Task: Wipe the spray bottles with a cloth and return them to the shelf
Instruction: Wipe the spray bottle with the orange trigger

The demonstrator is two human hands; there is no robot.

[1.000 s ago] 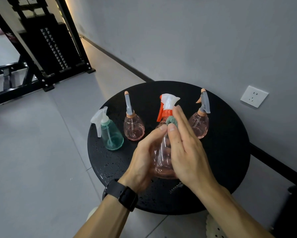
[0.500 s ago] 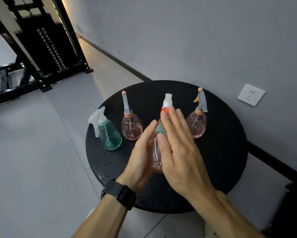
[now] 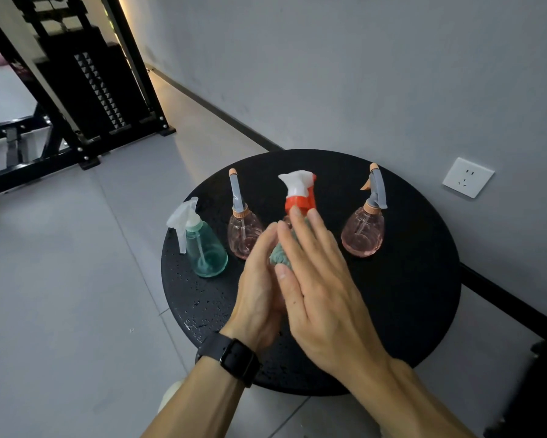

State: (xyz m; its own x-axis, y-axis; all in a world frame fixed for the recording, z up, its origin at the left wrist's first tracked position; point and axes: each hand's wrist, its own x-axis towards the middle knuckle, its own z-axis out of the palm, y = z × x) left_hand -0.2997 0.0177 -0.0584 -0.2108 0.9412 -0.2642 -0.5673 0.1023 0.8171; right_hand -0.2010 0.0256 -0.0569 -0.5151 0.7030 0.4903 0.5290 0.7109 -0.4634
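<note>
The bottle [image 3: 300,194] with the orange-and-white sprayer stands mid-tabletop [image 3: 424,298], its body hidden between both hands. The left hand [image 3: 259,289] curls round its left side, holding it. The right hand [image 3: 316,279], fingers straight, presses a green cloth [image 3: 280,256] against it. 3 other bottles stand nearby: teal [image 3: 207,251] and pink [image 3: 243,232] left, pink [image 3: 363,232] right.
</note>
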